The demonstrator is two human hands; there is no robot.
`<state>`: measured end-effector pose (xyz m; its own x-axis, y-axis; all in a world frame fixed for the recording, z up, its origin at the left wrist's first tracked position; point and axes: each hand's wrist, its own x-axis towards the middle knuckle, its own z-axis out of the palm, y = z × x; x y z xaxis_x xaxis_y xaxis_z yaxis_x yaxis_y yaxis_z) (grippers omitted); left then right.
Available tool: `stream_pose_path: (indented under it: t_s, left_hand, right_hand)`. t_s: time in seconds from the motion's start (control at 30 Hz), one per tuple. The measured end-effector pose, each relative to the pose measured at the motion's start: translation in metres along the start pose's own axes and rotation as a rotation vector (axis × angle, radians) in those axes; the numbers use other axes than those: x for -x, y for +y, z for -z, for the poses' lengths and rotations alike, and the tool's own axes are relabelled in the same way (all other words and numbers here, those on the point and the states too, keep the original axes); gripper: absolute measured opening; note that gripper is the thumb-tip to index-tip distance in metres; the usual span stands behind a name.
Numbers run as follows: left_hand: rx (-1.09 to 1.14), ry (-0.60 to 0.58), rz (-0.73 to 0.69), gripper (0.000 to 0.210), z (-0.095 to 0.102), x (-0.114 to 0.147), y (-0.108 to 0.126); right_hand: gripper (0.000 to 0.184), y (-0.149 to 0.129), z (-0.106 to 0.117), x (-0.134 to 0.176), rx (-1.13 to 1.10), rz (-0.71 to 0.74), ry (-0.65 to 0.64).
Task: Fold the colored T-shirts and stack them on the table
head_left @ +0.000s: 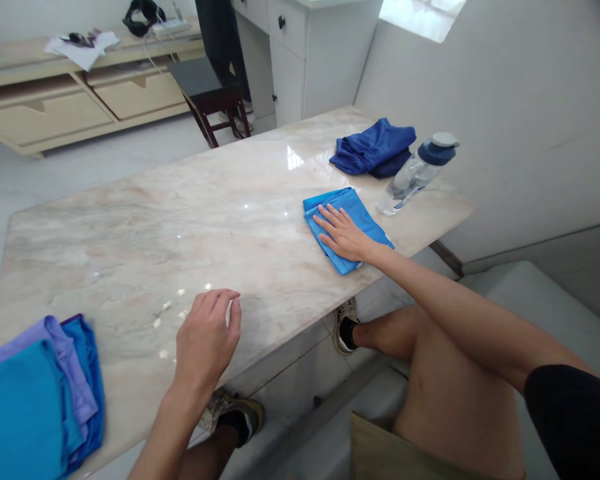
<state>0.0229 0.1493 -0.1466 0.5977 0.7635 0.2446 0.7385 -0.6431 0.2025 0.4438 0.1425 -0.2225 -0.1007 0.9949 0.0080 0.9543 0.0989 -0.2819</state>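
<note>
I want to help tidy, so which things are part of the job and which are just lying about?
Part of the job:
- folded blue cloth, under the right hand
- dark blue cloth, probably
- purple-and-blue cloth pile, probably

Just lying about, it seems:
- water bottle
- dark stool
- white papers

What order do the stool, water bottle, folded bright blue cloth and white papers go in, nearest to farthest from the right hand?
1. Folded bright blue cloth, under the right hand.
2. Water bottle, to the hand's right.
3. Stool, beyond the table's far edge.
4. White papers, on the low cabinet, far left.
</note>
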Motion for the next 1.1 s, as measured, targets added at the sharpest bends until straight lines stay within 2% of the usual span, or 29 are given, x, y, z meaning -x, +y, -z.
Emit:
stream_pose_path:
  t_s: [0.2,0.4,0.6,0.73,0.93,1.1]
  left_hand:
    - [-0.002,0.005,-0.009,0.025,0.000,0.000,-0.002]
    - [0.007,0.004,-0.019,0.027,0.000,0.000,0.002]
    - [0.041,0.033,0.013,0.028,0.017,0.008,0.001]
    - [0.059,0.049,0.073,0.031,0.037,0.023,-0.011]
    - [0.038,0.090,0.181,0.032,0.066,0.055,-0.034]
    - [0.033,0.109,0.258,0.031,0.085,0.085,-0.051]
  right_hand:
    - [0.071,0.000,-0.011,-0.004,0.066,-0.034,0.037]
    - [0.072,0.008,-0.009,-0.019,0.080,-0.173,0.091]
    - [0.074,0.011,-0.009,-0.017,0.118,-0.295,0.142]
    - [0.075,0.004,-0.007,-0.004,0.150,-0.298,0.096]
    - [0.086,-0.013,0.010,0.001,0.138,-0.439,-0.171]
    - [0.089,-0.050,0.003,0.010,0.171,-0.547,-0.185]
